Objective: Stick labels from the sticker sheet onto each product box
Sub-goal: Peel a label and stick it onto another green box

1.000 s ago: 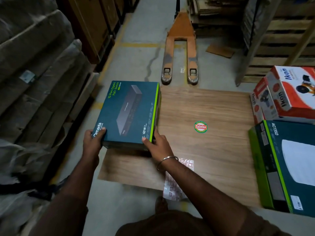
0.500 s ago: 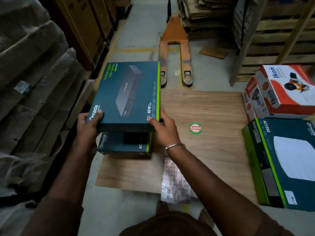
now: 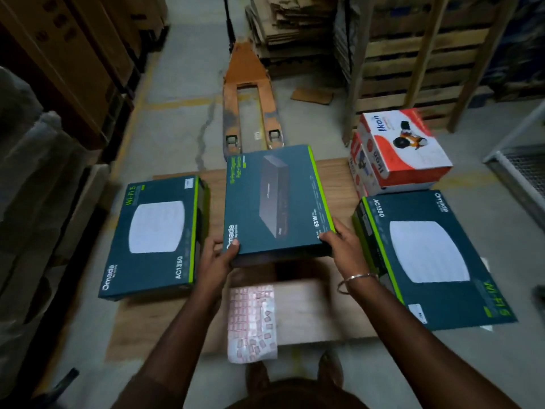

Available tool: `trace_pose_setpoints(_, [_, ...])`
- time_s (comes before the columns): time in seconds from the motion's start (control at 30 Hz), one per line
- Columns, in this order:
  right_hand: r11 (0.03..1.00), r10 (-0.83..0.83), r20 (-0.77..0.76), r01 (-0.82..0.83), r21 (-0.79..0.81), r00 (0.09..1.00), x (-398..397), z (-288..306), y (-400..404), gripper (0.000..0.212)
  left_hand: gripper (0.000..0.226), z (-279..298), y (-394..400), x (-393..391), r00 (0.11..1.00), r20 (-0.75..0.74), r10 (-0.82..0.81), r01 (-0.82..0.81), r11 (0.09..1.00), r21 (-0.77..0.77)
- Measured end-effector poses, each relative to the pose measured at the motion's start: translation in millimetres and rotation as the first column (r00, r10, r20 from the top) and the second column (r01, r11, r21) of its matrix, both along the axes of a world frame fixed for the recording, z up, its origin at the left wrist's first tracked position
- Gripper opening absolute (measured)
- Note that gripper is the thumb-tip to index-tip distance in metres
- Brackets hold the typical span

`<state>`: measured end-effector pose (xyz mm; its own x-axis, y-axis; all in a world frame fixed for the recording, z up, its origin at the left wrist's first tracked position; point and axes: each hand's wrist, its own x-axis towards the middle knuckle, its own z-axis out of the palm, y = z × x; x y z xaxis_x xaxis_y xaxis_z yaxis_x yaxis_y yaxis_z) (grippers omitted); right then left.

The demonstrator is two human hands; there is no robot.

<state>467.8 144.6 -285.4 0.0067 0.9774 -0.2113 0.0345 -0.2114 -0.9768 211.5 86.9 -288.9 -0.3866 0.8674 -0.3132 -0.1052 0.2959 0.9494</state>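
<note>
I hold a dark teal switch box (image 3: 277, 199) over the middle of the wooden board (image 3: 309, 308). My left hand (image 3: 219, 253) grips its near left corner and my right hand (image 3: 343, 246) grips its near right corner. A teal AC1350 box (image 3: 156, 234) lies flat on the board's left side. Another AC1350 box (image 3: 427, 255) lies at the right. Two red and white Ikon boxes (image 3: 398, 146) are stacked behind it. The pink sticker sheet (image 3: 252, 320) lies on the board's near edge, between my forearms.
An orange pallet jack (image 3: 250, 104) stands on the concrete floor beyond the board. Wooden pallets (image 3: 413, 60) and flattened cardboard (image 3: 283, 22) fill the back right. Wrapped goods and brown cartons line the left. A wire cage edge (image 3: 519, 169) shows at the right.
Both hands lifted the switch box off the left AC1350 box and carried it right, to the board's middle. The left AC1350 box is now uncovered.
</note>
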Motion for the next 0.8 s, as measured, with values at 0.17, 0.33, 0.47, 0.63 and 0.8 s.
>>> trace_pose_setpoints(0.17, [0.993,-0.032,0.084,0.041,-0.107,0.996,50,-31,-19,0.046,0.014,-44,-16,42,0.994,0.075,-0.078,0.090,0.981,-0.174])
trace_pose_setpoints(0.33, [0.961,0.026,0.153,0.018,-0.277,0.988,85,-67,-35,0.061,0.014,-77,-33,70,0.996,0.026,-0.088,0.091,0.958,-0.272])
trace_pose_setpoints(0.47, [0.945,0.090,0.160,-0.034,-0.326,0.983,100,-73,-41,0.059,0.016,-93,-44,85,0.998,-0.004,-0.070,0.066,0.951,-0.303])
trace_pose_setpoints(0.63, [0.913,0.243,0.311,-0.108,-0.394,0.919,106,-92,-46,0.052,0.020,-97,-51,104,0.999,-0.045,-0.028,0.010,0.932,-0.363])
trace_pose_setpoints(0.8, [0.903,0.288,0.406,-0.105,-0.416,0.868,99,-112,-35,0.060,0.032,-97,-56,116,0.997,-0.071,-0.019,-0.011,0.920,-0.391])
